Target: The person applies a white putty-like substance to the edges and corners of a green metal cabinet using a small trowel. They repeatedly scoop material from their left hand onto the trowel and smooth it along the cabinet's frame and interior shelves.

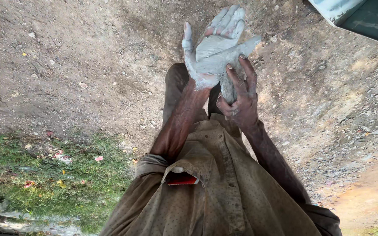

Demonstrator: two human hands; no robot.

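While grass (44, 175) fills the lower left, the left hand (213, 48) lies spread, its grip released, under grey clay (224, 65) grasped by the right hand (239, 98).

Grey lump (229, 85) partly hidden behind right hand (240, 98); container (364, 17) cropped.

Bare dirt ground (88, 52) spreads out to the left of the hand and beyond it, brown and packed, strewn with small stones (83, 85) and bits of twig. Lower left of the hand lies a patch of grass (44, 175), thin and uneven, littered with dry leaves and small red and pink scraps (99, 158). To the upper right of the hand, a pale blue-green painted panel (364, 17) cuts across the corner. Right of the hand the ground turns gravelly (342, 122), and farther down to the right it shades into orange soil (368, 192).
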